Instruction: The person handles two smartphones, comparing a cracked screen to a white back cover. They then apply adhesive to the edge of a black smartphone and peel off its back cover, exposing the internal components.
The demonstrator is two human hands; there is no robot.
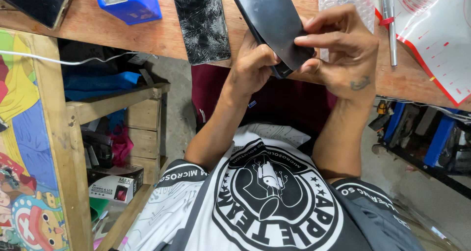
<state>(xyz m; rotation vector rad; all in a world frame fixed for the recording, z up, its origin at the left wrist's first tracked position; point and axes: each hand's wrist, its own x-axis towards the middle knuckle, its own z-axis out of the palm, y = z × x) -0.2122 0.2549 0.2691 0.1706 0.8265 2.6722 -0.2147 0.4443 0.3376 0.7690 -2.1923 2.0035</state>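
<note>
Upper centre of frame: both hands hold a dark phone (pixel 272 20) above the worktop (pixel 162 35) edge. Left hand (pixel 252 67) fingers clamp its lower end; right hand (pixel 338 50) fingers pinch its right edge. The phone looks whole, its smooth black face unbroken and nothing lifted off it; work appears early. A shattered screen panel (pixel 202 23) lies just left.
</note>
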